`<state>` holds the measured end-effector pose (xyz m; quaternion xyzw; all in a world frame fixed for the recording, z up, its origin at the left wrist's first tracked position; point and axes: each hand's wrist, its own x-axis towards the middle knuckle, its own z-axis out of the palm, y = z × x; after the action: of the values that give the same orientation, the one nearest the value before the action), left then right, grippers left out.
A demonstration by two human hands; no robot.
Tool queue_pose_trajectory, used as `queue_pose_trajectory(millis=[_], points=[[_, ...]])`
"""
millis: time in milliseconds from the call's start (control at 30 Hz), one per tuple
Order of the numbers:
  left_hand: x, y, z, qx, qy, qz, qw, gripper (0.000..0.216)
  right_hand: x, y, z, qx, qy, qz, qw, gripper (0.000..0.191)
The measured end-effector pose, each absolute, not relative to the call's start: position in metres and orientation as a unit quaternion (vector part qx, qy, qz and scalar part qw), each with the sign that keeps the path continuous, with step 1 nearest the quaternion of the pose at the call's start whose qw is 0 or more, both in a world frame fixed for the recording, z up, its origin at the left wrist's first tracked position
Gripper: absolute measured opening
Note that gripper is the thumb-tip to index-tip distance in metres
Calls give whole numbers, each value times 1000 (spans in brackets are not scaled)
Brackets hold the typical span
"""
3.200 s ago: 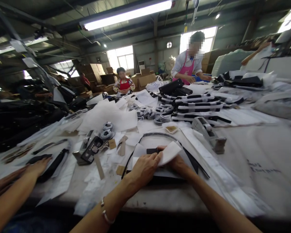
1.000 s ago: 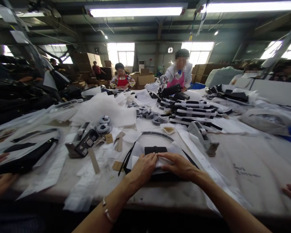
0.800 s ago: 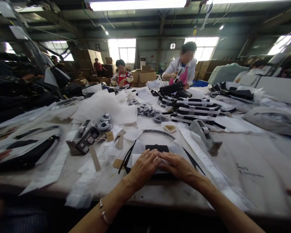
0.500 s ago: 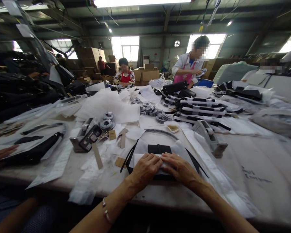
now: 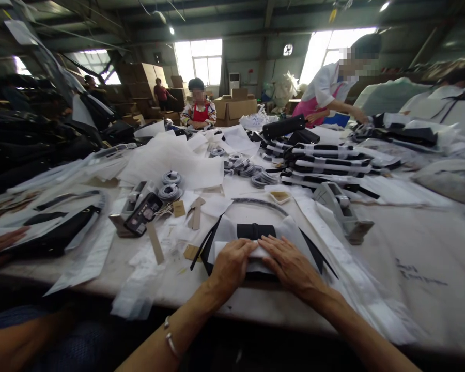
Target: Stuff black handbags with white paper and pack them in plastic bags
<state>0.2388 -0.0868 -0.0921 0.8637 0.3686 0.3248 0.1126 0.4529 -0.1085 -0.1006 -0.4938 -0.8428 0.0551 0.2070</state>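
In front of me a black handbag (image 5: 318, 253) lies on the table, partly covered by white wrapping paper (image 5: 220, 247). A black strap piece (image 5: 256, 231) shows at its middle, and its wrapped handle (image 5: 261, 202) arches away from me. My left hand (image 5: 232, 261) is closed over the paper's folded edge, with the thumb side hidden. Beside it, my right hand (image 5: 289, 261) lies on the paper with fingers stretched out and slightly apart. Both hands press near the bag's front edge.
Tape dispensers stand on both sides, one left (image 5: 137, 209) and one right (image 5: 341, 212). Coiled wrapped cords (image 5: 170, 191), tags and paper sheets (image 5: 174, 160) lie beyond. Wrapped black straps (image 5: 325, 165) are stacked at right. A neighbour's hand (image 5: 3, 248) rests by another black bag (image 5: 62, 232).
My right hand's fingers have spread flatter over the paper, and my left hand has shifted slightly. The standing co-worker at the back has leaned right, reaching to the table. My view has tilted a little.
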Motion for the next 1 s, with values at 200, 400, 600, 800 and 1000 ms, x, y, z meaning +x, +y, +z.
queue_pose_trajectory(millis=[200, 400, 600, 800, 1000], points=[[244, -66, -57, 868, 432, 169, 176, 26, 455, -105, -99, -505, -829, 73, 231, 41], [254, -75, -63, 930, 358, 87, 14, 17, 456, -110, -104, -501, -837, 35, 219, 40], [241, -86, -78, 931, 335, 144, 4, 23, 450, -112, -90, -480, -854, -30, 197, 40], [226, -90, -92, 907, 308, 275, 81, 37, 443, -113, -72, -446, -874, -6, 194, 39], [227, -95, -77, 918, 299, 220, 138, 54, 449, -115, -72, -450, -870, 69, 189, 41]])
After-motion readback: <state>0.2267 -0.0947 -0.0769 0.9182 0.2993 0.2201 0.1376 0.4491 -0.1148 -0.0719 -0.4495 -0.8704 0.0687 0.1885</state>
